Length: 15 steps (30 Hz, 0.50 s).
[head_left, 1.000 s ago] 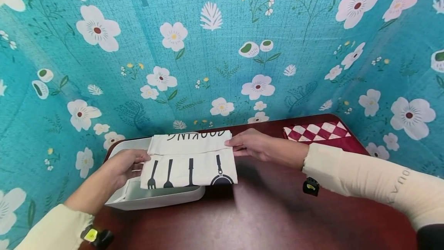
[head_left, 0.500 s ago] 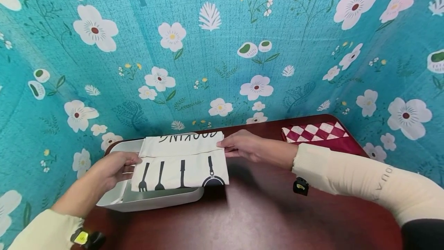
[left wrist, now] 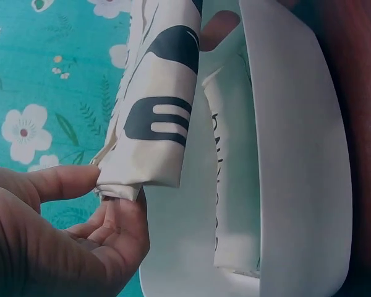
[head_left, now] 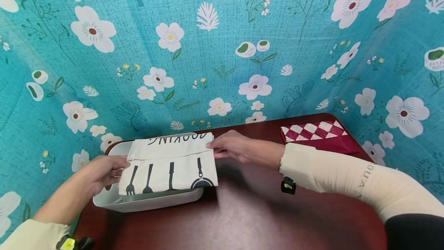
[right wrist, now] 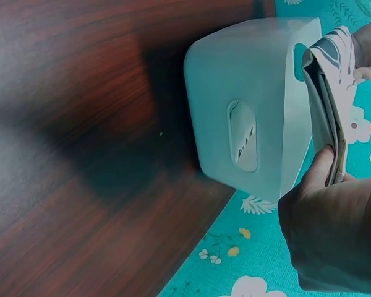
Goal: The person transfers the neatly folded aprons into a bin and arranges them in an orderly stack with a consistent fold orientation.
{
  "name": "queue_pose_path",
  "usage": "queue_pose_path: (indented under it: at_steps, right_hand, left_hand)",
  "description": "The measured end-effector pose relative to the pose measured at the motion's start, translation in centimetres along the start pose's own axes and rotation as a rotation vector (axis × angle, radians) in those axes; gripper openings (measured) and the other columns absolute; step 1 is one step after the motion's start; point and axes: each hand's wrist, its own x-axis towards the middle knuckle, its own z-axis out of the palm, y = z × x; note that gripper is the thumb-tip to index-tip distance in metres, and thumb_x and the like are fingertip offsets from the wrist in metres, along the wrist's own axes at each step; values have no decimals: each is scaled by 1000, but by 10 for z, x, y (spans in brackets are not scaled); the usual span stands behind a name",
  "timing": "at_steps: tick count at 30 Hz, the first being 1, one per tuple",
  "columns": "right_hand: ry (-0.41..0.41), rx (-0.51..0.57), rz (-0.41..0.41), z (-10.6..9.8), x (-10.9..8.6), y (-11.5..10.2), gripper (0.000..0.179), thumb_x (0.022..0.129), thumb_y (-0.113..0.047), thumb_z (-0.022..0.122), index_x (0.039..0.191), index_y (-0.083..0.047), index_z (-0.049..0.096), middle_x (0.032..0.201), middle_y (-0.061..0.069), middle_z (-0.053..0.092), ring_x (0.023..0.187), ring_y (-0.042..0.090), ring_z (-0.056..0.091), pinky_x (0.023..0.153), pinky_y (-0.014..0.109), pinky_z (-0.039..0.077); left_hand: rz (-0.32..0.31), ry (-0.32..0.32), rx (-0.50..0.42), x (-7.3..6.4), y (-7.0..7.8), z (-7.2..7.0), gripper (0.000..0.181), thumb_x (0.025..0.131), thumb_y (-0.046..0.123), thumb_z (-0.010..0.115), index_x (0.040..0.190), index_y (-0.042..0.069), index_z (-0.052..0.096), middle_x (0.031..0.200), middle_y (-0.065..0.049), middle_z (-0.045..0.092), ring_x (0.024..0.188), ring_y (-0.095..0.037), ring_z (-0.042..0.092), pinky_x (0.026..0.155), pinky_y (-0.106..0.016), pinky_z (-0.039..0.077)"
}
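Folded cloth (head_left: 159, 173): held above white bin (head_left: 156, 202), long axis roughly 9-to-3 o'clock in head view, like the bin's. Left hand (head_left: 104, 171) at 9 o'clock, right hand (head_left: 233, 146) near 2; neither nearer, thumb and fingers of each pinching its end.

A: ok, what's being held up here?

B: a folded cloth (head_left: 159, 173), off-white, printed with dark utensil shapes (head_left: 148, 189), incl. a fork and a round pan. "COOKING" lettering (head_left: 177, 139) is seen upside down along the far edge.

A: neatly folded?

B: pretty much, it's folded into a flat rectangle, layers stacked. One end is pinched by the left hand (head_left: 102, 171), the other by the right hand (head_left: 232, 146).

A: and where?

B: it's held above the pale bin (head_left: 149, 202), right end poked out past the rim.
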Motion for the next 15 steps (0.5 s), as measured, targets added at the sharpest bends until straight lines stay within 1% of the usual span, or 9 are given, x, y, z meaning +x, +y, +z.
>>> queue_pose_path:
  at_steps: [5,11,15]
  right_hand:
    - [0,24,-6,10,3,0,29,86,-7,68,111,8,63,92,10,66,82,16,64,85,34,56]
    - [5,30,-6,21,8,-2,21,85,-3,66,103,7,65,86,10,64,77,15,65,82,33,57]
    - [4,36,-13,29,11,-4,20,85,-3,65,102,7,64,85,10,64,76,14,65,85,36,56]
  left_hand:
    - [13,14,12,1,-4,-9,65,92,12,56,144,-14,25,81,9,66,76,-7,62,68,-26,53]
    - [14,17,30,3,-8,-19,66,94,11,54,145,-15,21,83,9,62,76,-6,61,69,-26,53]
    - [13,23,33,4,-13,-25,67,94,12,53,145,-15,20,85,9,61,76,-6,62,69,-26,53]
